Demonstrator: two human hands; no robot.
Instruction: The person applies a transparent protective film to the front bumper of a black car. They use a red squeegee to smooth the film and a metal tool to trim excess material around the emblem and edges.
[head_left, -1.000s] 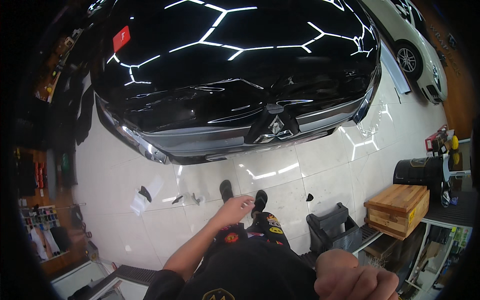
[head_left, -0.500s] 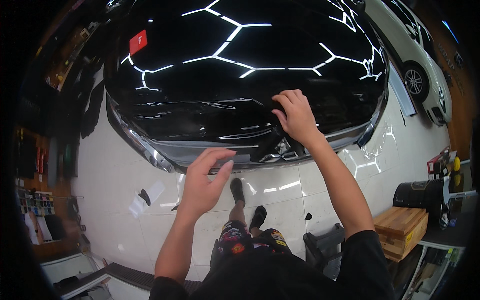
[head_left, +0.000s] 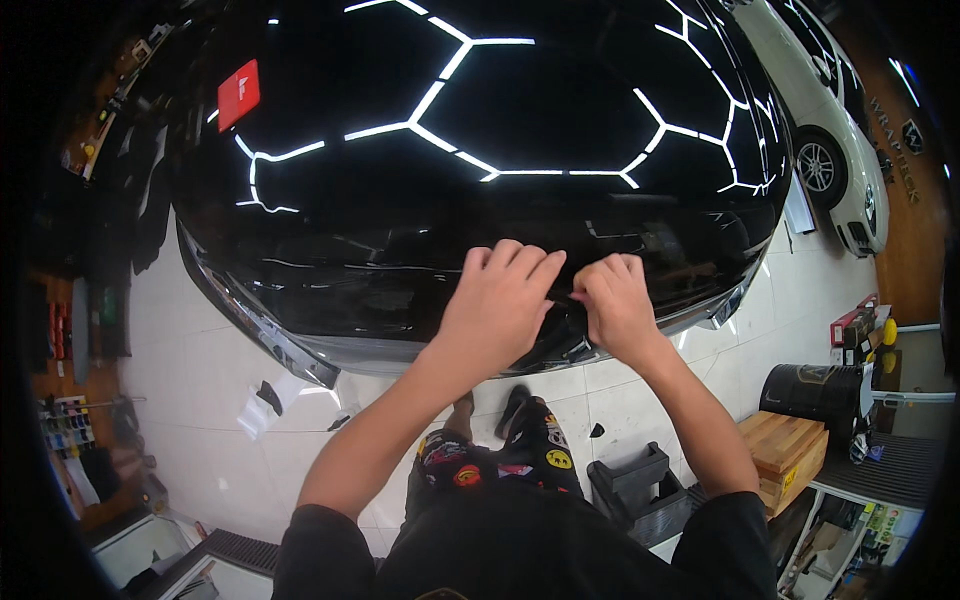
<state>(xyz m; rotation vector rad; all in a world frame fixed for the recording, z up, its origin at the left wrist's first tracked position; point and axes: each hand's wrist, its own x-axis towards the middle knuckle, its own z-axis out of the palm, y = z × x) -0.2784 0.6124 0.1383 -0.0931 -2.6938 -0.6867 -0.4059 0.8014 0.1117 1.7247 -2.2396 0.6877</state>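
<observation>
A glossy black car hood [head_left: 530, 105] fills the upper middle, with a loose sheet of black film [head_left: 570, 335] bunched at its front edge. My left hand [head_left: 503, 305] lies palm down over the edge, fingers bent and thumb turned in toward the film. Close to its right, my right hand [head_left: 615, 310] is closed in a pinch, fingers curled under. A black fold of film runs between the two hands. A small pinkish spot shows at the right fingertips, too small to make out. The fingertips are partly hidden.
On the hood's left lies a red card-like piece [head_left: 238, 95]. Dark scraps [head_left: 269, 397] lie on the pale tiled floor [head_left: 220, 470]. To the right are a dark step stool [head_left: 640, 485], a wooden box [head_left: 785, 455] and a white car [head_left: 840, 130].
Both hands have come together at the hood's front edge. My left hand moved up and right from below the bumper; my right hand moved lower and closed. The view has shifted toward the hood.
</observation>
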